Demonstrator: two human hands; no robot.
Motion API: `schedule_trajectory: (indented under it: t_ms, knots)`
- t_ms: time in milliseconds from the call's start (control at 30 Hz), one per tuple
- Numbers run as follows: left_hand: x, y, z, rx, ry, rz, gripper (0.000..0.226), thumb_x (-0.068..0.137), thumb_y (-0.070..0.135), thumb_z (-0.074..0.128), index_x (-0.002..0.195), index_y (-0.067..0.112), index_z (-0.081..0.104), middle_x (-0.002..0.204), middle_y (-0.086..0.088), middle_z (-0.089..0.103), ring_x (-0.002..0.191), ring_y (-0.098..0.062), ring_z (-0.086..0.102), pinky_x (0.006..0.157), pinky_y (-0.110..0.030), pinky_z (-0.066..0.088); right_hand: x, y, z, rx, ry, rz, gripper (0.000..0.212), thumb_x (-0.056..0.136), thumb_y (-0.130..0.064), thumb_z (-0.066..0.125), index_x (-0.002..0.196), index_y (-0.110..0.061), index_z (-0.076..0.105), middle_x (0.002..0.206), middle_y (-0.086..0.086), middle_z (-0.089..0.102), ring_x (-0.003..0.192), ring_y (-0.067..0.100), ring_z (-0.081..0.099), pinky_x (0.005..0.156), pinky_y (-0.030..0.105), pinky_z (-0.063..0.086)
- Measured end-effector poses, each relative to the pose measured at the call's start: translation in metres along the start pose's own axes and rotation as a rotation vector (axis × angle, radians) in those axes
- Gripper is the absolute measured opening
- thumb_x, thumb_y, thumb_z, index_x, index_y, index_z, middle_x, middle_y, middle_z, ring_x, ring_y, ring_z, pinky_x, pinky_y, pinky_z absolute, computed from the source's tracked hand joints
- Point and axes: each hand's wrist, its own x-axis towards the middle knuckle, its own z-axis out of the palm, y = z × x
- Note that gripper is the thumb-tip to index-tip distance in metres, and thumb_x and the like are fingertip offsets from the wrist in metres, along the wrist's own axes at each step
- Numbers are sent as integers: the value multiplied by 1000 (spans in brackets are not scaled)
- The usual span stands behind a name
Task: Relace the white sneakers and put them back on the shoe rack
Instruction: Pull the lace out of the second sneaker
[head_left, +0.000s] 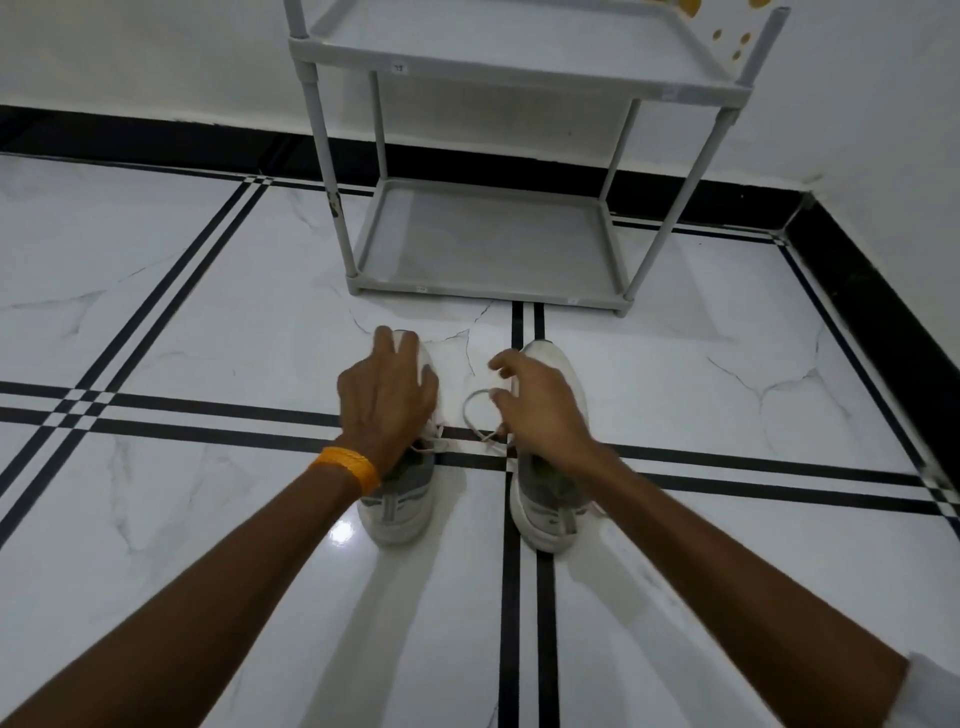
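Two white sneakers with grey collars stand side by side on the floor, toes pointing at the rack. My left hand (387, 392) lies flat over the front of the left sneaker (397, 506), fingers spread, covering its toe and laces. My right hand (540, 405) hovers over the right sneaker (545, 512) with curled fingers, and a loop of white lace (475, 410) hangs by its fingertips between the shoes. Whether the fingers pinch the lace is unclear. The grey shoe rack (488, 291) stands just beyond, both visible shelves bare.
White marble tiles with black double stripes make up the floor (208, 322). A white wall with a black skirting (156, 135) runs behind the rack and along the right side. An orange band sits on my left wrist (348, 465).
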Motion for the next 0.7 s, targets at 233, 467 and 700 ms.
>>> schedule_trajectory:
  t_ms: [233, 467, 700]
  knots:
    - [-20, 89, 26, -452, -575, 181, 24, 89, 19, 56, 107, 7, 66, 106, -14, 64, 97, -29, 61, 80, -33, 46, -13, 68, -54, -292, -127, 256, 26, 87, -37, 68, 99, -13, 69, 100, 8, 72, 88, 24, 66, 76, 35, 53]
    - [-25, 93, 36, -402, -620, 166, 17, 95, 16, 48, 101, 1, 53, 103, -20, 62, 93, -35, 58, 71, -34, 39, -16, 69, -46, -158, -61, 347, 34, 87, -34, 71, 68, -9, 56, 67, 15, 67, 66, 30, 68, 66, 41, 59]
    - [-14, 88, 27, -956, -784, -493, 16, 81, 14, 50, 65, 16, 50, 76, -9, 54, 70, -27, 52, 81, -45, 56, -12, 72, -50, 508, -60, 667, 27, 93, -10, 61, 69, -7, 51, 55, 8, 44, 42, 15, 43, 44, 24, 45]
